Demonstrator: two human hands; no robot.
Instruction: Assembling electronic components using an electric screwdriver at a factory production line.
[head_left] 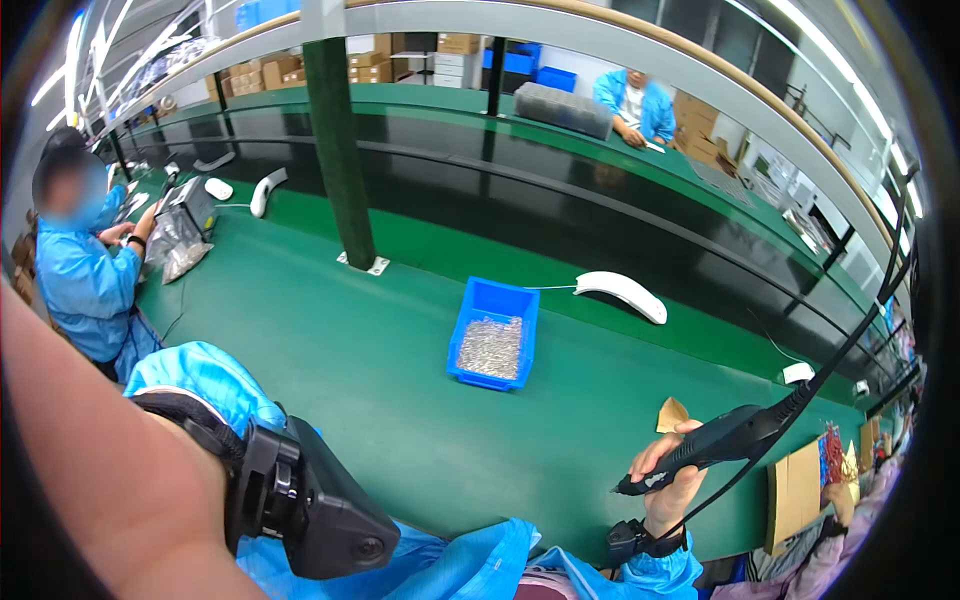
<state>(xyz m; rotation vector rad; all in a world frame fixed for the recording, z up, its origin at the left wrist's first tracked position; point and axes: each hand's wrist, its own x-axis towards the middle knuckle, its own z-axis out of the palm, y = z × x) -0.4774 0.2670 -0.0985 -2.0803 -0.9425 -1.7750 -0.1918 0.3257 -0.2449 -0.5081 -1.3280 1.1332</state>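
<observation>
My right hand [672, 500] is wrapped round a black electric screwdriver [735, 437], held over the right part of the green bench [390, 400]. The tool's narrow tip points left, and its cable runs up to the upper right. Large and close at the left edge is my left hand [90, 450], with a black strap and a boxy black device [330, 505] at the wrist. Its fingers are out of sight. Ahead, in the middle of the bench, stands a blue bin [492, 382] containing many small silvery metal pieces.
Behind the bin lies a white curved part [622, 291] on a thin wire, beside the dark conveyor [430, 175]. A green post [340, 160] rises from the bench. Co-workers sit left, right and across. A cardboard box [795, 495] is at the right.
</observation>
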